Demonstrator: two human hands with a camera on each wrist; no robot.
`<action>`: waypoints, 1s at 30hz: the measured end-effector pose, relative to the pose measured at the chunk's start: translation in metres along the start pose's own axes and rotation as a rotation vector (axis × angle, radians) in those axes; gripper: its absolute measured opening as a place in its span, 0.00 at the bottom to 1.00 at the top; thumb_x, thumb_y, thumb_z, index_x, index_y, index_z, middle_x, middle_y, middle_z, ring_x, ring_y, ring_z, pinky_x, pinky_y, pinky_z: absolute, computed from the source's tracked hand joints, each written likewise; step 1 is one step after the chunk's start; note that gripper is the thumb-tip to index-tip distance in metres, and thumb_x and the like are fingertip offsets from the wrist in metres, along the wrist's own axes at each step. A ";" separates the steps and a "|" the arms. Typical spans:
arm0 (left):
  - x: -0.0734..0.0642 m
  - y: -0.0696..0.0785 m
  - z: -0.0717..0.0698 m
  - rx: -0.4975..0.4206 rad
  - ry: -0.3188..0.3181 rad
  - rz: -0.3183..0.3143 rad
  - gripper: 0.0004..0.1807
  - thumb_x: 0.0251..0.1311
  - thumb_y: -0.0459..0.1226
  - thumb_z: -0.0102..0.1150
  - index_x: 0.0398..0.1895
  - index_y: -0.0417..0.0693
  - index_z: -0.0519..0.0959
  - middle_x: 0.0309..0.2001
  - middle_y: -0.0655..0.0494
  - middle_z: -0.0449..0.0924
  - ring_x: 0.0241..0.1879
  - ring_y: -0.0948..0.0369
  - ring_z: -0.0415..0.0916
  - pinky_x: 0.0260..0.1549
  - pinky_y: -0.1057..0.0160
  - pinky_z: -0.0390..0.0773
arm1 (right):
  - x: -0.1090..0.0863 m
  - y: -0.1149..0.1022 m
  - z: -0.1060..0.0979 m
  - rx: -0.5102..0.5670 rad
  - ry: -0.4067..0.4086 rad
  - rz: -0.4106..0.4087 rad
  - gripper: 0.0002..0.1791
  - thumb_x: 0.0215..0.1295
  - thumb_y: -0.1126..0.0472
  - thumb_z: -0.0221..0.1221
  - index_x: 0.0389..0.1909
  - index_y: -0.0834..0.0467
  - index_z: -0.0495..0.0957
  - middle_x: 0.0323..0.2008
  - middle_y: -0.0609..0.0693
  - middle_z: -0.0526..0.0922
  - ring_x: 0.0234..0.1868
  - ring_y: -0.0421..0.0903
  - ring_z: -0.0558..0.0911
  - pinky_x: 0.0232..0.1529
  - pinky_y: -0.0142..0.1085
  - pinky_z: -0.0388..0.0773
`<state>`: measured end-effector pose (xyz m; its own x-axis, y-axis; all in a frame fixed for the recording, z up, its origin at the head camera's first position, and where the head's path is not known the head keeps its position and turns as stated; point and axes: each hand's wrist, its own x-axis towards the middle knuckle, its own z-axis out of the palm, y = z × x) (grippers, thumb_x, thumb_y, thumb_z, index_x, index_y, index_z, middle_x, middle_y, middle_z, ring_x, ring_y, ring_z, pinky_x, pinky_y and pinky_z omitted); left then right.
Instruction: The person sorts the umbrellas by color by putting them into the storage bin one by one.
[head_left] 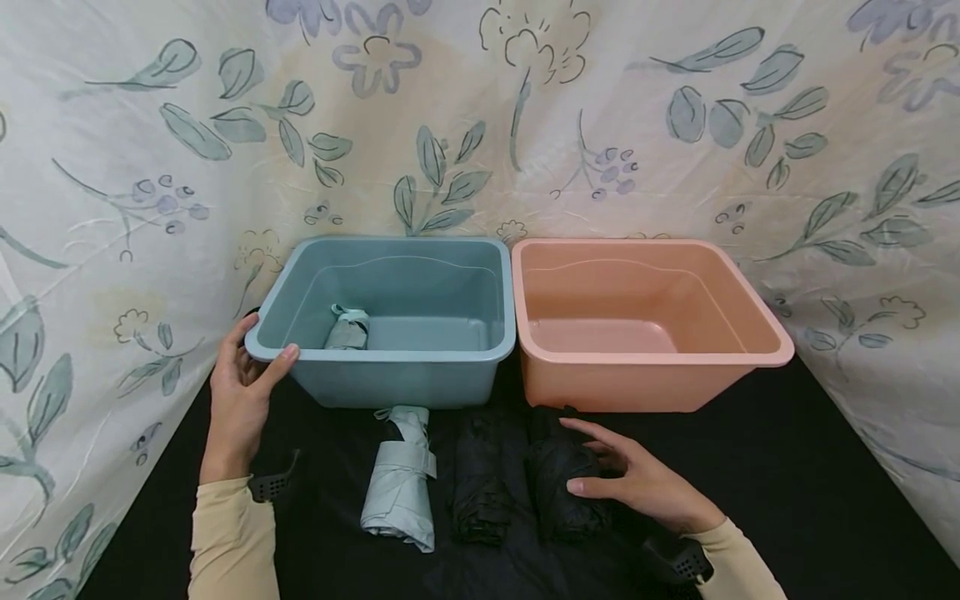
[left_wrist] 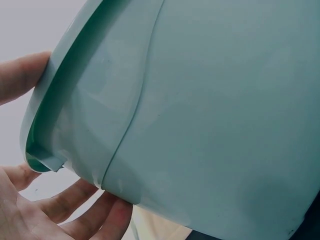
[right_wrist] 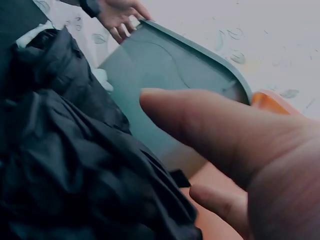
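My left hand [head_left: 243,387] holds the front left corner of the blue plastic bin [head_left: 390,379], thumb on the rim and fingers [left_wrist: 87,215] against the outer wall. A small pale green folded umbrella [head_left: 348,330] lies inside that bin. Over the rightmost black folded umbrella [head_left: 562,492] hovers my right hand [head_left: 637,475], thumb and fingers spread; the right wrist view shows its thumb [right_wrist: 200,120] apart from the black fabric. Left of it lie another black folded umbrella [head_left: 480,483] and a pale green folded umbrella [head_left: 401,492] wrapped with its strap.
An orange plastic bin [head_left: 645,383] stands right beside the blue one. Both are on a black cloth [head_left: 787,475], with the umbrellas in front of them. A floral sheet [head_left: 600,108] hangs behind and along both sides.
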<state>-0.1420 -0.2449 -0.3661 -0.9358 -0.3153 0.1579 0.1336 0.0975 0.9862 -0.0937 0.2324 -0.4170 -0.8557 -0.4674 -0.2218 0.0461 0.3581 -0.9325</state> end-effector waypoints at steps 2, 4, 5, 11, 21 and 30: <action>-0.001 0.000 0.001 0.000 -0.003 0.001 0.42 0.67 0.37 0.65 0.79 0.57 0.55 0.74 0.43 0.59 0.70 0.52 0.60 0.59 0.72 0.67 | 0.001 0.000 0.004 -0.006 -0.007 -0.008 0.40 0.67 0.56 0.67 0.77 0.45 0.61 0.76 0.60 0.57 0.68 0.66 0.65 0.59 0.61 0.69; -0.001 0.000 0.001 0.002 -0.002 -0.005 0.41 0.67 0.37 0.65 0.79 0.57 0.55 0.75 0.44 0.59 0.71 0.53 0.60 0.62 0.68 0.66 | 0.001 -0.001 0.008 -0.020 -0.008 -0.016 0.40 0.67 0.55 0.68 0.77 0.45 0.61 0.76 0.60 0.57 0.69 0.66 0.64 0.60 0.61 0.68; -0.001 0.000 0.001 0.001 -0.001 -0.009 0.41 0.67 0.37 0.65 0.79 0.58 0.55 0.75 0.44 0.59 0.71 0.53 0.60 0.65 0.65 0.65 | 0.002 -0.002 0.009 -0.024 -0.006 -0.021 0.41 0.67 0.55 0.68 0.77 0.46 0.62 0.76 0.60 0.57 0.70 0.66 0.64 0.60 0.62 0.67; -0.001 0.000 0.001 -0.006 0.004 -0.009 0.42 0.67 0.37 0.65 0.79 0.58 0.55 0.75 0.44 0.58 0.71 0.52 0.59 0.71 0.53 0.58 | 0.005 -0.003 0.020 -0.065 0.038 -0.007 0.42 0.62 0.52 0.71 0.76 0.43 0.64 0.74 0.58 0.60 0.70 0.62 0.62 0.62 0.59 0.65; -0.001 -0.001 0.000 -0.015 0.000 -0.003 0.41 0.68 0.37 0.65 0.79 0.58 0.55 0.75 0.43 0.58 0.71 0.52 0.59 0.59 0.71 0.67 | 0.006 -0.004 0.029 -0.145 0.127 0.013 0.49 0.55 0.47 0.76 0.76 0.37 0.62 0.76 0.58 0.56 0.73 0.64 0.58 0.62 0.65 0.62; 0.000 -0.001 0.000 0.001 0.000 0.011 0.41 0.67 0.37 0.65 0.79 0.58 0.55 0.76 0.45 0.58 0.72 0.51 0.58 0.72 0.48 0.55 | 0.007 -0.009 0.027 -0.253 0.062 -0.047 0.50 0.60 0.43 0.72 0.79 0.33 0.54 0.77 0.60 0.52 0.70 0.64 0.61 0.59 0.66 0.63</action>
<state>-0.1420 -0.2445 -0.3670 -0.9343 -0.3140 0.1687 0.1434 0.1022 0.9844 -0.0868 0.2041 -0.4177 -0.8841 -0.4410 -0.1548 -0.1181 0.5312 -0.8390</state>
